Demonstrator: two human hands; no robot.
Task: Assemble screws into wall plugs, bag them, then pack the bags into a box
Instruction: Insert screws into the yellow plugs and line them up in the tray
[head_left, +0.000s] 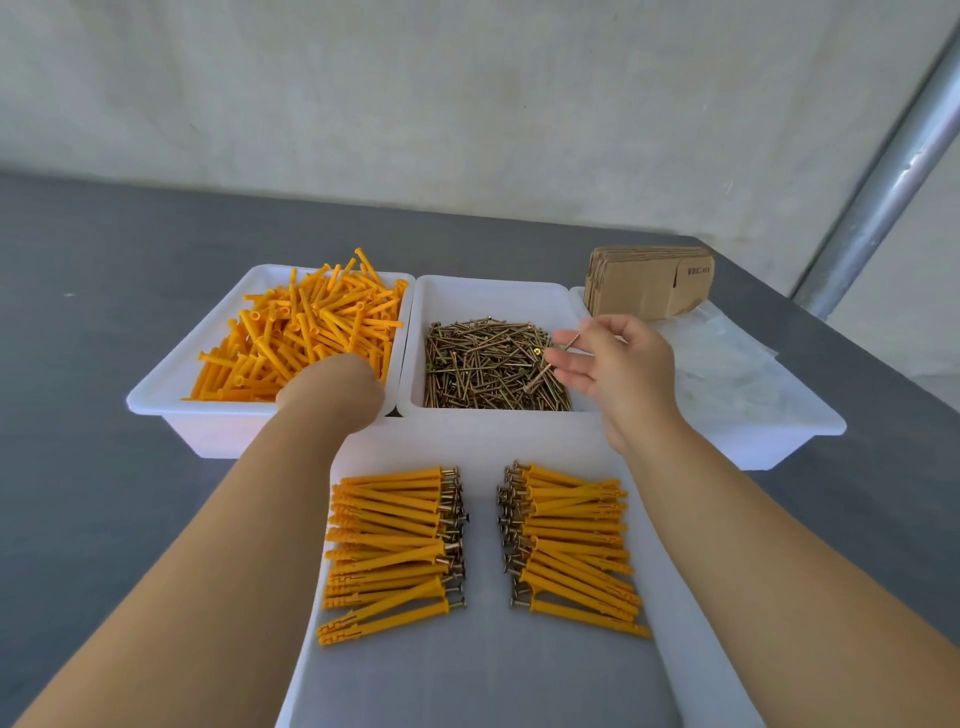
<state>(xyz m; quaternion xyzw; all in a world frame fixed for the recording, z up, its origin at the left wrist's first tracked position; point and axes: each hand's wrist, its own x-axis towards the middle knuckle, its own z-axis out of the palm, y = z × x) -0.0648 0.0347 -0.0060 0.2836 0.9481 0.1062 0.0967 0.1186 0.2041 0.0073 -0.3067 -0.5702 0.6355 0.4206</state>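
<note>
Your grey matte tabletop (104, 312) carries everything, so I'll use the screw tray (498, 296) as the landmark. It's smooth white plastic with rounded corners, full of thin brassy screws (483, 369) lying every which way. Left of it, touching, a matching tray (171, 384) holds ribbed orange wall plugs (301, 332), long tapered tubes in a loose heap. Right of it sits a third tray with clear crinkly bags (727, 374) and flat brown cardboard boxes (649, 280) stacked on edge. In front, the near tray (483, 665) has two neat rows of assembled plugs (389, 545), long axes running sideways, screw heads facing the middle gap.

Your left hand (332, 389) dips into the plug heap, fingers hidden, so can't tell its grip. Your right hand (618, 364) pinches one screw (569, 343) above the screw tray's right edge, tilted, lower end toward the pile.
</note>
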